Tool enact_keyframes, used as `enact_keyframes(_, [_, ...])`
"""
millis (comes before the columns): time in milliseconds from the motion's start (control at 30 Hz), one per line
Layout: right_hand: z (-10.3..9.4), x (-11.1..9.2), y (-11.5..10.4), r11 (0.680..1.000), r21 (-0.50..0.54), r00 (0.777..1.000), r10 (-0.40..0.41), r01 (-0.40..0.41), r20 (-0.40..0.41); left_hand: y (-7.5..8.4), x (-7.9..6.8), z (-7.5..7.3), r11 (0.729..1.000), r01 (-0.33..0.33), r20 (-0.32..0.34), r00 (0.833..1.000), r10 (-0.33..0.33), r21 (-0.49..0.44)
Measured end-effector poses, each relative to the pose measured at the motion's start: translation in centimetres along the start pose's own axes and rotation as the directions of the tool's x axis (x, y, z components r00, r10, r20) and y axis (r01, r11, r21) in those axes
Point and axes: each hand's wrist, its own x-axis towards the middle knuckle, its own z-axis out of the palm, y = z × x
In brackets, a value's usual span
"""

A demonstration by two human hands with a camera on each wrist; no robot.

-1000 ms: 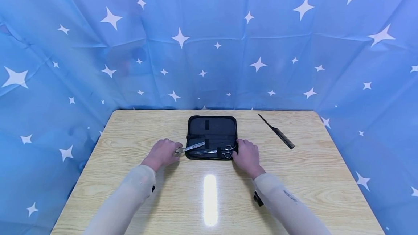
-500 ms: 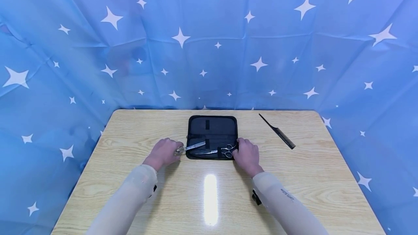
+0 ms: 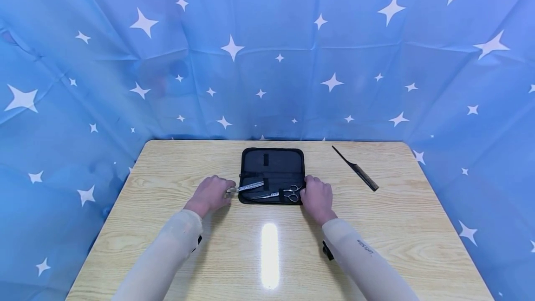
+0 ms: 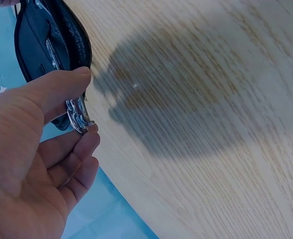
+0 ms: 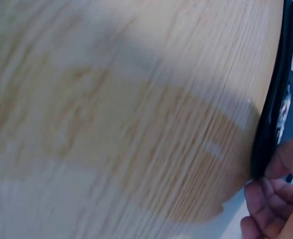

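Note:
A black zip case (image 3: 280, 160) lies unfolded on the table, showing its dark inside. My left hand (image 3: 210, 194) pinches the ring handles of silver scissors with toothed blades (image 3: 252, 186), like thinning shears. Their blades point right, over the case, with the tip at an elastic loop. In the left wrist view the metal rings (image 4: 76, 117) sit between thumb and fingers. A second pair of scissors (image 3: 271, 195) lies in the case under a loop, rings toward the right. At the case's right edge, my right hand (image 3: 316, 198) grips the border between thumb and fingers (image 5: 258, 201).
A black tail comb (image 3: 364, 176) lies on the wooden table (image 3: 388, 245), right of the case. A blue curtain with white stars (image 3: 267, 73) hangs behind the table and along both sides. A bright light reflection marks the tabletop in front of the case.

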Motion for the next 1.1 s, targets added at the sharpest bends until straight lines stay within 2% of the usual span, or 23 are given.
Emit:
enact_keyframes(200, [-0.6, 0.1, 0.4, 1.0, 0.026, 1.0, -0.017, 0.017, 0.001, -0.2, 0.1, -0.1, 1.0, -0.028, -0.028, 0.999, 0.028, -0.012])
enact_keyframes(367, [-1.2, 0.1, 0.8, 0.998, 0.054, 0.997, -0.025, 0.021, 0.077, -0.3, 0.1, -0.1, 1.0, -0.026, -0.038, 0.999, 0.025, -0.01])
enact_keyframes(467, [-1.7, 0.0, 0.9, 0.997, 0.065, 0.991, -0.056, 0.049, 0.119, -0.3, 0.3, 0.0, 0.999, -0.033, -0.054, 0.998, 0.033, -0.006])
enact_keyframes(767, [-2.6, -0.4, 2.0, 0.983, 0.127, 0.943, -0.166, 0.134, 0.29, -0.6, 0.5, 0.2, 0.998, -0.068, -0.06, 0.996, 0.067, -0.012])
enact_keyframes(867, [-2.8, -0.4, 2.3, 0.975, 0.144, 0.932, -0.208, 0.172, 0.297, -0.6, 0.6, 0.3, 0.996, -0.081, -0.047, 0.996, 0.08, -0.024])
enact_keyframes(1100, [-3.0, -0.4, 2.7, 0.967, 0.18, 0.924, -0.228, 0.179, 0.308, -0.5, 0.7, 0.3, 0.991, -0.105, -0.033, 0.994, 0.102, -0.088])
